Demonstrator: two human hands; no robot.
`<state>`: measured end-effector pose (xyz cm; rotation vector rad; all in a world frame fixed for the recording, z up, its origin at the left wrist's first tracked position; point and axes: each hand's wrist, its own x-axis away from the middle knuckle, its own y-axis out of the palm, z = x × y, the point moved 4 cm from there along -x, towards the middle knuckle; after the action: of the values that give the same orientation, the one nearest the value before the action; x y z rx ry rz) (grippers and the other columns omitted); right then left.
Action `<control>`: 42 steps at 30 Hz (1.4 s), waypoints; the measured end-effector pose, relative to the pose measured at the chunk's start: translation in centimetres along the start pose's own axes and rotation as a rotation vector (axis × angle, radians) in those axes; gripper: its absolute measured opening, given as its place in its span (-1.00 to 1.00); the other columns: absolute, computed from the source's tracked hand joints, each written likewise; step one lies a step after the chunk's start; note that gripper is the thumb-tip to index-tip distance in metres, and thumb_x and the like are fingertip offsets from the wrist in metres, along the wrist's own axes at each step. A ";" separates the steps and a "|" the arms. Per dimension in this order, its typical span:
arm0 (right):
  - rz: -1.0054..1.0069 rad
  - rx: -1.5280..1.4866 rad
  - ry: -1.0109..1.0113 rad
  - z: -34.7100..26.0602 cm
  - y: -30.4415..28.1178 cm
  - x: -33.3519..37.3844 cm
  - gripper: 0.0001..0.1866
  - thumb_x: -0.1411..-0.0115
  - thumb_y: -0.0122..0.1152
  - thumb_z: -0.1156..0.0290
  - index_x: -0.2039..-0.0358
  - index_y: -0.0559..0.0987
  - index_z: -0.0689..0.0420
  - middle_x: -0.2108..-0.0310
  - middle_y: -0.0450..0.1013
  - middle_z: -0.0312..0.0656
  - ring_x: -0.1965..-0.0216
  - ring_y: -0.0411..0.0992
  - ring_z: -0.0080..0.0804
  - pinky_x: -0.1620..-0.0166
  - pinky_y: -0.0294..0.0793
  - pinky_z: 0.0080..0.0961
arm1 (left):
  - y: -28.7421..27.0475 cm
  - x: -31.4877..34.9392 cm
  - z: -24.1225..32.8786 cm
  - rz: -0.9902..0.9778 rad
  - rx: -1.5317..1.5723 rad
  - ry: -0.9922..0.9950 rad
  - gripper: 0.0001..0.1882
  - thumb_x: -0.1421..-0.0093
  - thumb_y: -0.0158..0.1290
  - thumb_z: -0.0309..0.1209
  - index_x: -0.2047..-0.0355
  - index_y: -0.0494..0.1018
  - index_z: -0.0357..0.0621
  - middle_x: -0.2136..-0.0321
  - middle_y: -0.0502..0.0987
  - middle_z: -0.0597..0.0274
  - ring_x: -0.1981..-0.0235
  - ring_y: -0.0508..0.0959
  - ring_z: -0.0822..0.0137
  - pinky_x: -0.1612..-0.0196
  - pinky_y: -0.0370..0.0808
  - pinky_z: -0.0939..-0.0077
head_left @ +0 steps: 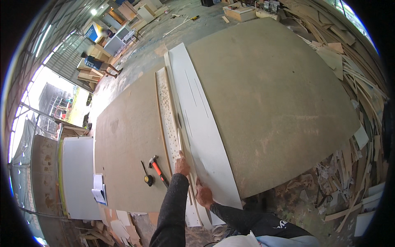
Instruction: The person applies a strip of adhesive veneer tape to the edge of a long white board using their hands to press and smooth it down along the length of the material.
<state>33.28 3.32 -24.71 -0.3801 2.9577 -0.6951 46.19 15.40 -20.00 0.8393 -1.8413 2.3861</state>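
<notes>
A long white panel (197, 107) lies lengthwise on a big brown board surface. Along its left side runs a narrow pale strip (186, 142), and beside that a speckled, spotted narrow panel (166, 107) edged with thin wood. My left hand (182, 165) is closed over the pale strip, its index finger stretched forward along it. Nearer to me, my right hand (203, 194) curls at the same strip, beside the white panel, with its thumb up. Left of my hands lie a claw hammer (158, 168) with a red-orange handle and a tape measure (148, 180).
The brown board (271, 103) spreads to both sides. An open notebook (98, 189) sits at its left edge. Wood offcuts (345, 61) are heaped along the right. Far left, a person (96, 64) bends near cabinets. Scraps litter the floor nearby.
</notes>
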 end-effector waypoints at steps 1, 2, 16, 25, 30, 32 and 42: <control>0.056 -0.008 -0.069 -0.2 0.5 0.9 -0.31 -0.04 -0.01 0.50 -0.21 0.11 0.42 0.28 0.46 0.22 0.37 0.47 0.11 0.31 0.47 -0.08 | 0.1 0.1 -0.9 0.014 0.006 0.001 -0.20 -0.02 -0.10 -0.61 -0.26 -0.17 -0.50 0.29 0.46 -0.45 0.22 0.53 -0.19 0.13 0.49 0.12; 0.033 -0.013 -0.061 0.0 0.7 0.8 -0.27 0.01 0.01 0.52 -0.21 0.10 0.43 0.32 0.47 0.22 0.39 0.47 0.10 0.32 0.47 -0.09 | 0.5 -0.2 -1.2 0.023 0.017 0.016 -0.20 -0.01 -0.10 -0.62 -0.26 -0.18 -0.50 0.29 0.46 -0.46 0.22 0.53 -0.20 0.14 0.49 0.12; 0.002 -0.060 -0.016 0.9 -0.3 -11.2 -0.27 -0.02 0.14 0.36 -0.14 0.15 0.51 0.56 0.45 0.15 0.49 0.47 0.12 0.39 0.48 -0.11 | -0.2 0.2 1.5 0.111 -0.056 0.083 -0.12 -0.10 0.07 -0.34 -0.22 -0.18 -0.61 0.33 0.47 -0.44 0.26 0.54 -0.19 0.21 0.50 0.12; 0.143 -0.010 -0.098 -0.8 0.0 0.8 -0.31 -0.01 0.10 0.47 -0.17 0.18 0.41 0.37 0.46 0.19 0.40 0.46 0.11 0.33 0.44 -0.10 | 0.1 0.2 -1.2 0.023 -0.020 0.041 -0.19 0.00 -0.10 -0.62 -0.24 -0.20 -0.56 0.31 0.47 -0.43 0.25 0.54 -0.20 0.16 0.49 0.12; 0.003 -0.026 0.024 0.5 0.5 -0.7 -0.33 -0.01 0.08 0.48 -0.16 0.21 0.43 0.36 0.47 0.18 0.39 0.47 0.10 0.31 0.46 -0.11 | 0.1 0.2 0.3 0.012 0.005 0.065 -0.19 -0.01 -0.09 -0.60 -0.24 -0.19 -0.55 0.32 0.48 -0.42 0.27 0.54 -0.22 0.16 0.49 0.11; -0.084 -0.015 0.076 -0.3 0.6 -2.3 -0.35 0.00 0.10 0.48 -0.13 0.24 0.44 0.44 0.47 0.16 0.44 0.47 0.10 0.38 0.46 -0.12 | 0.2 0.3 -1.1 0.034 -0.012 0.068 -0.19 -0.02 -0.07 -0.58 -0.24 -0.19 -0.55 0.33 0.48 -0.42 0.27 0.54 -0.23 0.16 0.49 0.10; -0.015 -0.035 0.012 2.3 -0.3 -10.7 -0.32 -0.14 0.03 0.34 -0.19 0.10 0.47 0.52 0.46 0.20 0.46 0.49 0.09 0.39 0.47 -0.07 | -0.6 0.5 3.1 0.115 -0.024 0.082 -0.19 -0.06 -0.02 -0.51 -0.24 -0.17 -0.56 0.27 0.44 -0.48 0.21 0.52 -0.21 0.14 0.47 0.13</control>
<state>43.98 4.83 -26.36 -0.4031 2.9848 -0.6500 47.17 12.64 -18.75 0.6392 -1.9329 2.4191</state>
